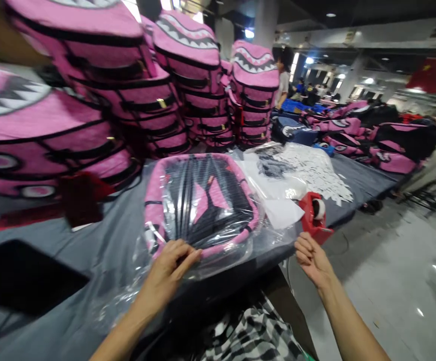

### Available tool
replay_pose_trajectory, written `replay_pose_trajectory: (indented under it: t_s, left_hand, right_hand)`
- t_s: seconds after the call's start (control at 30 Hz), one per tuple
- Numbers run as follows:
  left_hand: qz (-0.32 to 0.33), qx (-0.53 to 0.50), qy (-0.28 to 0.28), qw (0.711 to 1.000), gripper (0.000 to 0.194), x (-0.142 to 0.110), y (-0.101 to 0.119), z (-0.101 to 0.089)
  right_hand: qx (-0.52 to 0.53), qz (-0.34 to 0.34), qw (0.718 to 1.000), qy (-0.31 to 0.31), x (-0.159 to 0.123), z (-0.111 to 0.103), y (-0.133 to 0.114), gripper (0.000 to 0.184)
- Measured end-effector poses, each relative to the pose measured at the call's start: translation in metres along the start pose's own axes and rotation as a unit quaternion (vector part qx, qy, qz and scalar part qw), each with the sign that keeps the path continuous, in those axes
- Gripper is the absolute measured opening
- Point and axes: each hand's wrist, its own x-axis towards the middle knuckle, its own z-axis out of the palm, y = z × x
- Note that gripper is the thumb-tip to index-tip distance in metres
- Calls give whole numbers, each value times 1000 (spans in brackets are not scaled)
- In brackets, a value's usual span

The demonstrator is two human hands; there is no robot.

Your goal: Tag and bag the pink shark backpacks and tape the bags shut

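A pink and black backpack (236, 228) lies flat on the cloth-covered table, inside a clear plastic bag (182, 200). At its near edge is my left hand (173, 263), fingers curled and thumb pressed toward them on the plastic. My right hand (313, 260) is closed just in front of a red tape dispenser (310, 223) at the table's edge. Whatever its fingers may pinch is too small to make out. A white roll of tape (318, 209) sits in the dispenser, beside a white sheet of paper (281, 214).
Tall stacks of pink backpacks (188, 75) line the back and left. Many small white slips (315, 170) lie behind the dispenser, near a pile of clear bags (268, 168). A black flat piece (26, 276) rests at left. More backpacks (394, 145) cover the far right.
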Motion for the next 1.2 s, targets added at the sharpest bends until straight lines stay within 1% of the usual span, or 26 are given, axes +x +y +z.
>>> replay_pose_trajectory:
  t_s: [0.07,0.1,0.13,0.17,0.2,0.23,0.27,0.3,0.33,0.4,0.47,0.5,0.57,0.6,0.67,0.77,0.83,0.87,0.93,1.0,1.03,1.1,1.13,1.17,1.2]
  left_hand:
    - [-10,-2,-7,1000,53,1,4,-1]
    - [-15,-4,-8,1000,51,1,5,-2]
    - [-20,-6,-8,1000,49,1,6,-2]
    - [-24,-9,-7,1000,48,1,6,-2]
    - [-28,-12,-5,1000,47,1,5,-2]
    - [-31,-16,-2,999,46,0,5,-1]
    - [-33,-20,0,999,45,0,5,-1]
    - [-34,-25,0,999,45,0,4,-1]
    - [-35,-29,-1,999,44,-1,4,0]
    - [-39,-34,-9,999,43,0,4,0]
    - [-46,-38,-19,998,41,0,5,-2]
    - [-49,-40,-21,998,40,0,6,-2]
    - [-53,-46,-26,997,37,1,7,-4]
    - [-54,-48,-29,997,36,1,7,-5]
    - [-51,-45,-35,997,36,2,7,-6]
    - [-40,-32,-49,997,39,2,7,-6]
    - [-37,-26,-55,997,41,3,7,-5]
    - [-37,-24,-56,997,41,3,7,-5]
    - [-38,-21,-55,998,42,2,6,-5]
    - [-39,-17,-53,998,42,2,6,-5]
    - [-39,-15,-53,998,42,2,6,-5]
    - [-39,-9,-54,998,42,2,5,-5]
    - [-37,-6,-56,998,42,2,4,-5]
    - [-35,-3,-57,998,42,2,4,-4]
    - [-33,0,-58,998,42,3,3,-4]
  right_hand:
    - [26,-31,993,-109,-2,21,-31,50]
    - [9,-48,983,-175,1,32,-47,50]
    - [-39,-62,965,-252,6,44,-63,49]
    - [-109,-71,931,-340,12,57,-77,47]
    - [-191,-77,880,-428,19,71,-89,44]
    - [-273,-85,818,-499,27,86,-99,39]
    - [-345,-97,756,-547,35,100,-104,35]
    - [-404,-112,701,-577,43,113,-107,32]
    - [-448,-131,657,-593,50,125,-107,29]
    - [-512,-166,594,-598,60,144,-101,24]
    - [-559,-188,539,-601,66,155,-92,21]
    - [-580,-197,515,-599,68,159,-88,20]
    - [-612,-216,481,-590,70,164,-82,18]
    - [-623,-225,469,-584,71,166,-80,17]
    - [-639,-236,454,-575,73,169,-78,16]
    - [-654,-229,440,-571,79,174,-75,17]
    - [-663,-216,436,-569,85,178,-72,18]
    - [-665,-209,441,-566,89,179,-71,18]
    - [-665,-187,465,-553,98,177,-69,18]
    - [-662,-169,508,-525,104,169,-68,22]
    - [-661,-173,536,-495,104,164,-67,24]
    - [-653,-219,597,-412,97,150,-65,25]
    - [-640,-250,620,-379,91,144,-62,24]
    - [-626,-277,633,-363,83,138,-58,22]
    - [-613,-293,636,-367,75,135,-54,21]
